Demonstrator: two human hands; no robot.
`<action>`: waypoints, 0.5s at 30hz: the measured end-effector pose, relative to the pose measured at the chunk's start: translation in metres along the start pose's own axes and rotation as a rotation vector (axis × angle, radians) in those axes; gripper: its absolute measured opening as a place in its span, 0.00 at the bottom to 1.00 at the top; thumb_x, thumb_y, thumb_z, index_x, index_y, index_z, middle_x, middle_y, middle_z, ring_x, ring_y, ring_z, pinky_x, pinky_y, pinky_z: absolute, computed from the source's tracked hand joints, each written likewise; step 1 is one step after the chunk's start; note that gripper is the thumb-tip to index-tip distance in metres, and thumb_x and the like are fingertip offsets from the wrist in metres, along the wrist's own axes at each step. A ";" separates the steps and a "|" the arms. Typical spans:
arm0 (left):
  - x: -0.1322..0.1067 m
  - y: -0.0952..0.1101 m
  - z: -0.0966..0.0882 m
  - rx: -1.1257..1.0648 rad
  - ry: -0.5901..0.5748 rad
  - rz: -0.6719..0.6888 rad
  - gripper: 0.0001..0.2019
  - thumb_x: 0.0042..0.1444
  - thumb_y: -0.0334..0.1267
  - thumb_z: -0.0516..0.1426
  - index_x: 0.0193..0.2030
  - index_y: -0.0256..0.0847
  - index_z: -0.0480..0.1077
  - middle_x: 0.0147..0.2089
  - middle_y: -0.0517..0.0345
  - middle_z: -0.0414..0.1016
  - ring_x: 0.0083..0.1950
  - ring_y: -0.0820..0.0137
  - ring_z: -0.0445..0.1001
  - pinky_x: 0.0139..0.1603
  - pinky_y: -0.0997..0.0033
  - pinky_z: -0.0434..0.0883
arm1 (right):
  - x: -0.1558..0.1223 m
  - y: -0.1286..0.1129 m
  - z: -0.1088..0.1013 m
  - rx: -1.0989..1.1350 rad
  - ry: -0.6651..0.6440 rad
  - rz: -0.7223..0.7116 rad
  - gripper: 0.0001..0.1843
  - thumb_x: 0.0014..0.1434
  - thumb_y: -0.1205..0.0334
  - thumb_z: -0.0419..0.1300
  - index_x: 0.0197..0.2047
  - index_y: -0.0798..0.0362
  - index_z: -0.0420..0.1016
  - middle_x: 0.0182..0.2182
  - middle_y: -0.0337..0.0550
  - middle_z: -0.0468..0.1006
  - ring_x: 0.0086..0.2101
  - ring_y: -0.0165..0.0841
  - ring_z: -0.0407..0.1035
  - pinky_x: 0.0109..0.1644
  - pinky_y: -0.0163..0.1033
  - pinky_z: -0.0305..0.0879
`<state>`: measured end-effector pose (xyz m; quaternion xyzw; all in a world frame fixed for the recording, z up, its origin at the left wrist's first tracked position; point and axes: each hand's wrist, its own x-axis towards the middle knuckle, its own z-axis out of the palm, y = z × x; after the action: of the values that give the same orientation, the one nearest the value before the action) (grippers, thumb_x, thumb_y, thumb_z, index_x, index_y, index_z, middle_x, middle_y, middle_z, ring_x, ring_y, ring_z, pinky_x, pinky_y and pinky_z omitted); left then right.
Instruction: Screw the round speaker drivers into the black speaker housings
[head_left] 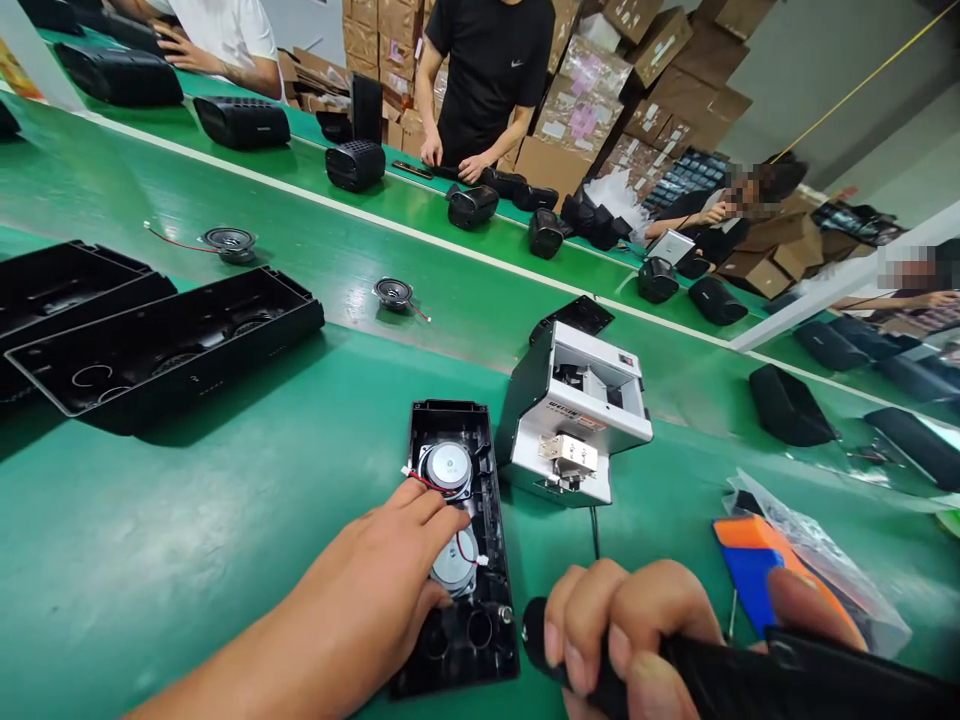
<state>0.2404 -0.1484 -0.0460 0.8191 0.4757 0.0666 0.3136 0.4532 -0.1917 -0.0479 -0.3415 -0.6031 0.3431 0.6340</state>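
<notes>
Black tool [750,680] in hand; speakers [450,466] in, leads [427,483] seemingly left to connect.
At five o'clock my right hand [630,620] wraps the tool; at six my half-curled left hand [416,540] touches the speakers inside their black housing [439,655], hold uncertain; another open housing [225,362] at nine.

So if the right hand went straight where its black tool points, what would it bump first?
Probably the side of the open black case. The right hand holds the black tool pointing that way, but its height is unclear, so it might pass over.
</notes>
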 end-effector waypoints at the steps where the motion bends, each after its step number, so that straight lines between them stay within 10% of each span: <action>1: 0.000 -0.001 0.001 -0.007 -0.010 0.002 0.27 0.59 0.20 0.63 0.64 0.43 0.80 0.70 0.46 0.82 0.75 0.45 0.75 0.74 0.41 0.78 | -0.002 0.004 0.005 -0.007 0.058 -0.003 0.13 0.77 0.54 0.62 0.37 0.43 0.71 0.20 0.30 0.68 0.15 0.34 0.63 0.18 0.38 0.65; 5: 0.000 -0.004 0.004 -0.044 0.009 0.023 0.26 0.58 0.20 0.63 0.61 0.43 0.80 0.66 0.48 0.83 0.72 0.47 0.76 0.73 0.40 0.78 | -0.004 0.009 0.022 -0.037 0.207 -0.046 0.03 0.76 0.56 0.63 0.47 0.42 0.74 0.22 0.28 0.67 0.15 0.33 0.62 0.17 0.37 0.65; 9: 0.000 -0.006 0.007 -0.062 0.028 0.028 0.25 0.58 0.20 0.61 0.60 0.43 0.79 0.64 0.49 0.83 0.71 0.48 0.76 0.73 0.40 0.78 | -0.004 0.006 0.031 -0.028 0.253 -0.072 0.27 0.79 0.63 0.62 0.73 0.32 0.63 0.28 0.26 0.69 0.19 0.29 0.65 0.23 0.36 0.71; 15: 0.001 -0.008 0.014 -0.052 0.038 0.024 0.25 0.57 0.22 0.62 0.60 0.45 0.79 0.64 0.50 0.82 0.71 0.49 0.76 0.71 0.42 0.79 | -0.002 0.010 0.033 -0.003 0.276 -0.048 0.30 0.77 0.66 0.62 0.75 0.33 0.62 0.29 0.26 0.69 0.20 0.30 0.66 0.24 0.37 0.72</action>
<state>0.2410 -0.1511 -0.0618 0.8150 0.4698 0.0983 0.3247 0.4204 -0.1878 -0.0557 -0.3717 -0.5187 0.2767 0.7185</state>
